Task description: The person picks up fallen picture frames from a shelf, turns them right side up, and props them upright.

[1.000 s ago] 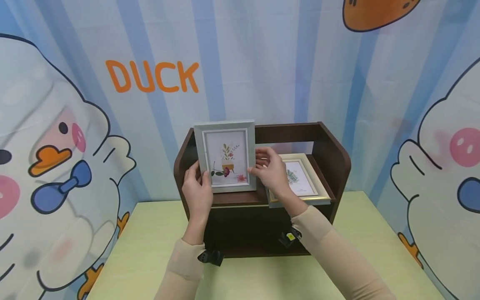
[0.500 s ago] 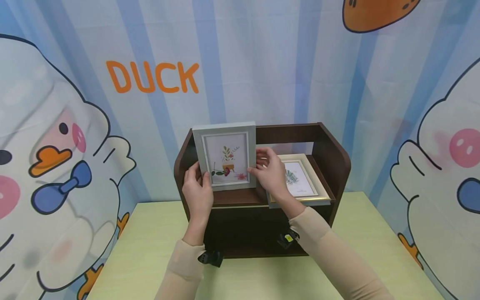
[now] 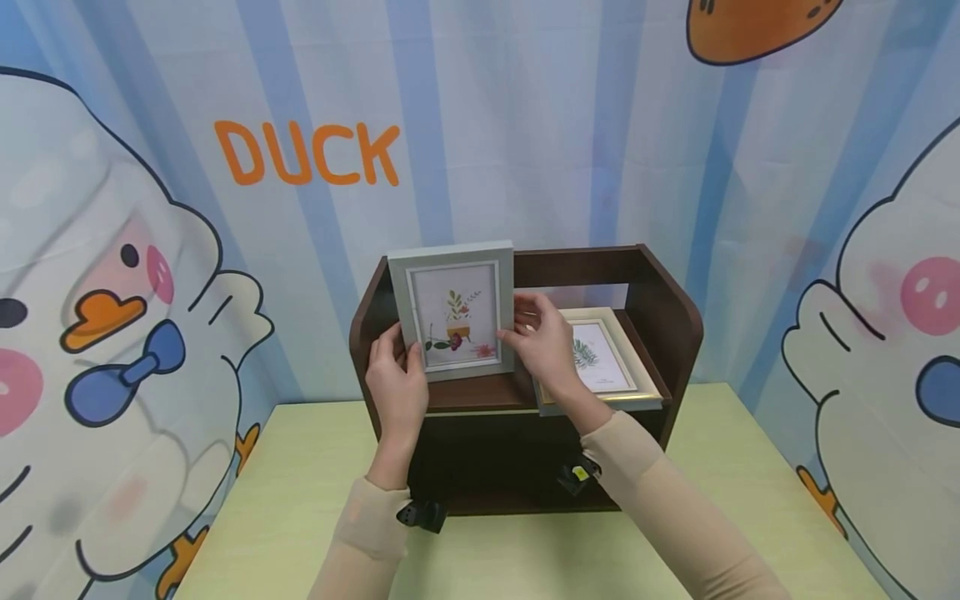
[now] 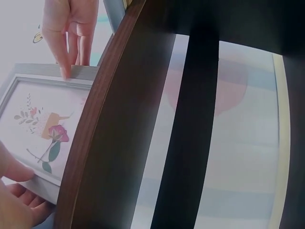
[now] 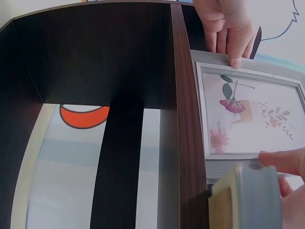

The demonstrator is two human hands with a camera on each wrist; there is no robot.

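Note:
A grey picture frame [image 3: 506, 304] with a potted-flower print stands nearly upright, slightly tilted, above the left part of the brown shelf. My left hand [image 3: 397, 379] grips its lower left edge, thumb on the front. On the opposite edge, my right hand [image 3: 543, 342] pinches the frame, thumb in front and fingers behind. In the left wrist view, the right hand [image 4: 71, 31] shows at the top. Whether the frame's bottom touches the shelf, I cannot tell. Beside it a cream frame [image 3: 641, 383] with a leaf print lies at a slant, partly behind my right forearm.
The dark brown wooden shelf [image 3: 678, 333] has raised sides, a back rail and a dark lower compartment. It stands on a pale green table [image 3: 300, 467]. Behind hangs a blue-striped curtain [image 3: 517, 125] with cartoon ducks.
The grey frame has tilted a little, and its bottom edge sits slightly higher than a second ago. Both hands keep their hold in almost the same place.

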